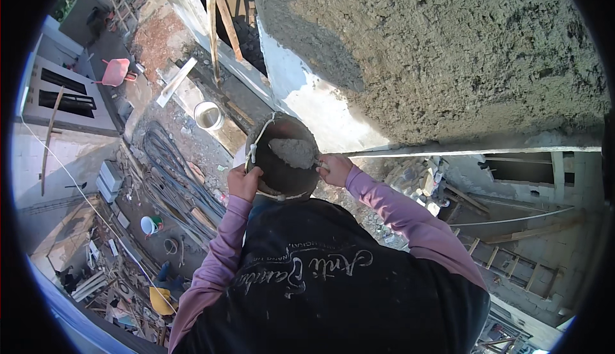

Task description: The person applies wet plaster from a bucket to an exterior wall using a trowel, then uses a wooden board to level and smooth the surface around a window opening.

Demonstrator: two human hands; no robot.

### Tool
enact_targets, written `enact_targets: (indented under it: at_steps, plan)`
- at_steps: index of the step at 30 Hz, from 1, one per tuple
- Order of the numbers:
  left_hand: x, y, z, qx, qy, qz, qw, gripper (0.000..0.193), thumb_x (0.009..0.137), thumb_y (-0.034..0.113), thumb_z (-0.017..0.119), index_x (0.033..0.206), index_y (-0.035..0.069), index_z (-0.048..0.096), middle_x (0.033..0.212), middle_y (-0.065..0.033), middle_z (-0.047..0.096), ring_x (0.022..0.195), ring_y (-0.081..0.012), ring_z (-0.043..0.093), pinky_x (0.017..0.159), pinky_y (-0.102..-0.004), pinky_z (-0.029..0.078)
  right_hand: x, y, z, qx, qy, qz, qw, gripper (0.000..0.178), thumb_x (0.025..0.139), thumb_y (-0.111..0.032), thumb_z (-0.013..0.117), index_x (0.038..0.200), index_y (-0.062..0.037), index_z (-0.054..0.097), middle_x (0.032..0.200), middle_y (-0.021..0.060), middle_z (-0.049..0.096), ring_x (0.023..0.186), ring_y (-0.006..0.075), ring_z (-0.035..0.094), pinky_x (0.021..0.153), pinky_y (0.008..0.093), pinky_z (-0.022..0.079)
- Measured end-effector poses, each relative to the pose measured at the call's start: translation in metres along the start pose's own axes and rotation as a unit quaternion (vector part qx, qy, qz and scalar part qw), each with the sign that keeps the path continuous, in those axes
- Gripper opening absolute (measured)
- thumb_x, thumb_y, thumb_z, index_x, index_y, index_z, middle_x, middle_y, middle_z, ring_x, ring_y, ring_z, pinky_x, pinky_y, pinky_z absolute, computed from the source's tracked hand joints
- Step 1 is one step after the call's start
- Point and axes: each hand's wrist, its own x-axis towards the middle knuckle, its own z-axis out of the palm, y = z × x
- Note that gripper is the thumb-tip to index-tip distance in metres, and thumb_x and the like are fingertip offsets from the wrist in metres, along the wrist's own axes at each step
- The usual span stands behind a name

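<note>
A bucket (282, 178) smeared with grey mortar is held in front of my chest, its mouth facing up. My left hand (243, 182) is closed on its rim at the left, beside the pale cord handle (254, 146). My right hand (334, 169) is closed around the handle of a trowel at the bucket's right edge. The trowel's blade reaches inside the bucket, and a lump of wet mortar (293, 153) covers it. Just beyond, a wall (448, 53) carries rough wet mortar, with a paler bare patch (320, 107) near the bucket.
Far below lie coiled hoses (170, 162), a white bucket (209, 116) on a plank, and a pink wheelbarrow (116, 72). A window opening (240, 27) with wooden props is at upper left. A ledge (474, 151) runs along the wall's bottom; a ladder (512, 267) lies lower right.
</note>
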Motion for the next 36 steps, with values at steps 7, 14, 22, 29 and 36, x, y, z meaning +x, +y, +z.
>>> enact_targets:
  at_steps: [7, 14, 22, 29, 36]
  plan:
    - [-0.025, -0.051, -0.004, -0.062, 0.068, 0.018, 0.996, 0.018, 0.074, 0.014, 0.064, 0.071, -0.002, 0.067, 0.061, -0.0037, 0.062, 0.054, -0.0101, 0.055, 0.050, -0.0270, 0.043, -0.014, -0.071, -0.105, -0.149, 0.051, -0.080, 0.984, 0.028, 0.082, -0.027, 0.065, 0.097, -0.0034, 0.059, 0.094, 0.0166, 0.057, 0.082, 0.0385, 0.063, 0.074, 0.0465, 0.052]
    - [-0.052, -0.069, -0.014, -0.024, 0.182, 0.029, 0.983, 0.023, 0.074, 0.016, 0.067, 0.069, -0.006, 0.061, 0.056, -0.0073, 0.060, 0.049, -0.0144, 0.051, 0.050, -0.0362, 0.043, -0.040, -0.210, -0.250, 0.055, -0.105, -0.206, 0.971, 0.024, 0.084, -0.025, 0.071, 0.091, -0.0016, 0.067, 0.071, 0.0110, 0.064, 0.064, 0.0205, 0.065, 0.061, 0.0345, 0.050]
    - [-0.044, -0.045, -0.008, 0.080, 0.192, 0.057, 0.976, 0.032, 0.073, 0.022, 0.066, 0.067, -0.008, 0.057, 0.053, -0.0202, 0.055, 0.046, -0.0253, 0.053, 0.051, -0.0429, 0.042, -0.032, -0.028, -0.304, 0.275, 0.208, 0.126, 0.930, 0.023, 0.096, -0.023, 0.055, 0.089, -0.0018, 0.060, 0.064, 0.0040, 0.058, 0.046, 0.0101, 0.051, 0.039, 0.0235, 0.039]
    - [0.010, -0.057, -0.012, 0.130, 0.139, 0.009, 0.982, 0.030, 0.071, 0.026, 0.065, 0.073, -0.004, 0.066, 0.062, -0.0193, 0.064, 0.055, -0.0325, 0.063, 0.060, -0.0416, 0.050, -0.251, -0.040, -0.215, 0.339, 0.546, 0.180, 0.745, 0.022, 0.096, -0.019, 0.054, 0.087, -0.0001, 0.058, 0.063, 0.0045, 0.054, 0.045, 0.0071, 0.046, 0.038, 0.0212, 0.034]
    - [0.095, -0.063, -0.012, 0.184, 0.088, -0.057, 0.977, 0.033, 0.070, 0.032, 0.068, 0.073, 0.000, 0.070, 0.062, -0.0181, 0.065, 0.059, -0.0313, 0.066, 0.062, -0.0412, 0.052, -0.184, 0.008, -0.096, 0.408, 0.376, 0.326, 0.766, 0.021, 0.093, -0.017, 0.052, 0.080, -0.0016, 0.058, 0.056, 0.0046, 0.053, 0.039, 0.0104, 0.045, 0.036, 0.0253, 0.035]
